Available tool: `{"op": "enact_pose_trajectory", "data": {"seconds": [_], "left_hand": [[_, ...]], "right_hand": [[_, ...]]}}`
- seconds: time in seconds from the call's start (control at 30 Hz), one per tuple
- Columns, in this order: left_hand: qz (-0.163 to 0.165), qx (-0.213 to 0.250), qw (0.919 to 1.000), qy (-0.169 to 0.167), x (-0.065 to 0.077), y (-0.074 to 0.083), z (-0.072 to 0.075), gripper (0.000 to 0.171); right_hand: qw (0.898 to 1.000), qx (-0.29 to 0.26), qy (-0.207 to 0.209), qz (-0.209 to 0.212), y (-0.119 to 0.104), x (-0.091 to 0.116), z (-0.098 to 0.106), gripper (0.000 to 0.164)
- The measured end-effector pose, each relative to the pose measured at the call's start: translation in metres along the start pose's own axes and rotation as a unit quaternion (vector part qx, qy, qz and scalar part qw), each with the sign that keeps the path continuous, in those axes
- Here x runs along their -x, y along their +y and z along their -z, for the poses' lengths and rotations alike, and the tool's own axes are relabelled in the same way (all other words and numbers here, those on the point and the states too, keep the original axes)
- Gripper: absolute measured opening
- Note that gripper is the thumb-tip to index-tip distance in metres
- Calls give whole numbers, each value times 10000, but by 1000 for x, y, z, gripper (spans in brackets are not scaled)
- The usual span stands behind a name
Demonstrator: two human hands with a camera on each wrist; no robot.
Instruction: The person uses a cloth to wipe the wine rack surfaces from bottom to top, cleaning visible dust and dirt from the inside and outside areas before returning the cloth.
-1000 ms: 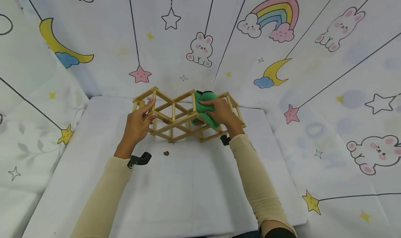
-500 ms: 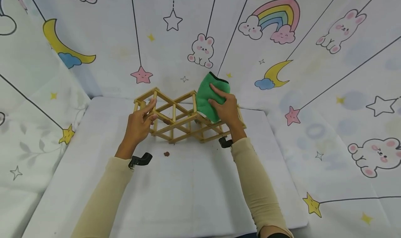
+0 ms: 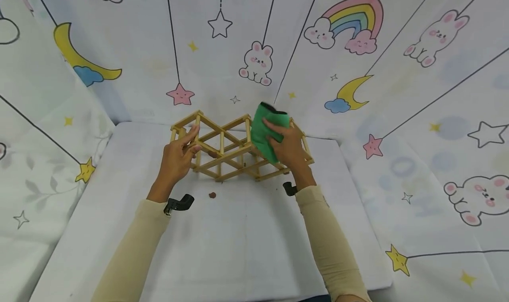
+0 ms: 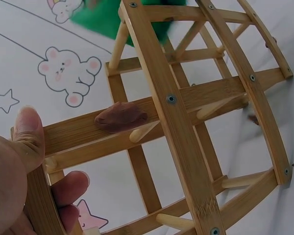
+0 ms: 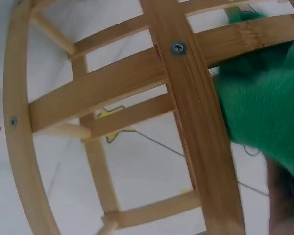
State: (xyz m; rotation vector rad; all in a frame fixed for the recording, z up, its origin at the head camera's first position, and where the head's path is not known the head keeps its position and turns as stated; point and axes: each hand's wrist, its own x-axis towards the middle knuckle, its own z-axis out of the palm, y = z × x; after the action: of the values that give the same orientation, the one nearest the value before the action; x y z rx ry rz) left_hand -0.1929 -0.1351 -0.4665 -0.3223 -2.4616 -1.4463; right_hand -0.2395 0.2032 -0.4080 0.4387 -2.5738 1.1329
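A folding wooden wine rack (image 3: 226, 156) of crossed slats, dowels and screws stands on the white surface. My left hand (image 3: 175, 158) grips its left end; in the left wrist view the thumb (image 4: 29, 129) and fingers lie around a slat. Close to them, a reddish-brown lump (image 4: 121, 116) sticks to another slat. My right hand (image 3: 290, 147) holds a green cloth (image 3: 265, 127) with a dark edge at the rack's right part. The cloth (image 5: 264, 112) is blurred behind a slat in the right wrist view. Whether it touches the wood is unclear.
A brown crumb (image 3: 212, 195) lies in front of the rack on the white tabletop (image 3: 222, 249). Smaller bits lie by the rack's right side. A printed cloth backdrop (image 3: 151, 41) rises behind and at both sides.
My right hand has drawn the green cloth up from between the slats, then lowered it slightly. The left hand and the rack stay in place.
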Motion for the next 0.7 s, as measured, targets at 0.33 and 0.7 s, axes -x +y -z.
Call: {"op": "enact_pose_trajectory", "data": {"seconds": [0.33,0.7], "left_hand": [[-40,-11,10000,56,1,2,7,60],[88,91,9999,50,2,1,8,59]], "right_hand": [[9471,-502,3125,542,-1,75,-30,49],[9488,-596,3103,0,26,114,-82,46]]}}
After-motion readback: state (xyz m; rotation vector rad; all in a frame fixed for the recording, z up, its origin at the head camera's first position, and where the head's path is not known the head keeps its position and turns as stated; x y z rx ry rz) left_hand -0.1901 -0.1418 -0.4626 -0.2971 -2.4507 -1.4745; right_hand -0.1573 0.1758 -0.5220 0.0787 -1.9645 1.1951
